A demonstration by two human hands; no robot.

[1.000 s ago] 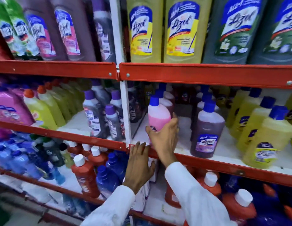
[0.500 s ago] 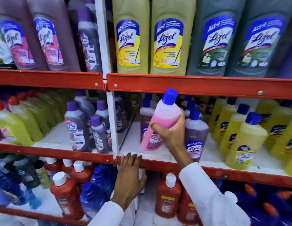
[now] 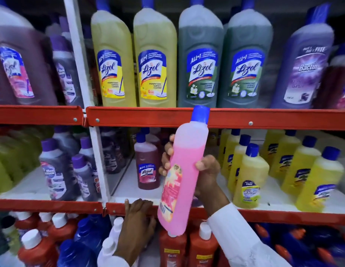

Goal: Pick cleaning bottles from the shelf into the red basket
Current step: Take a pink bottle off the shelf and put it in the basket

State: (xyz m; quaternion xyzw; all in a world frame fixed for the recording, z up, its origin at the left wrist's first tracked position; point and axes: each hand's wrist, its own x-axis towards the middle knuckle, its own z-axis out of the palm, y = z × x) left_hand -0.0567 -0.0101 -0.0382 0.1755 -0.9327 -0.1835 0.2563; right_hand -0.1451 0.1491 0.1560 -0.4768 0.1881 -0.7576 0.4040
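My right hand (image 3: 207, 175) grips a pink cleaning bottle (image 3: 184, 170) with a blue cap, held in front of the middle shelf and leaning slightly to the right. My left hand (image 3: 137, 226) rests flat on the red front edge of the middle shelf (image 3: 264, 216), fingers on the lip, holding nothing. The red basket is out of view.
A maroon Lizol bottle (image 3: 147, 164) stands just left of the held bottle. Yellow bottles (image 3: 248, 180) crowd the shelf on the right. Large yellow and green Lizol bottles (image 3: 155, 60) fill the top shelf. Red and blue bottles (image 3: 202, 245) stand on the shelf below.
My right hand has pulled the pink bottle off the middle shelf and toward me, turning it more upright. The view has tilted upward. My left hand stays on the shelf edge.
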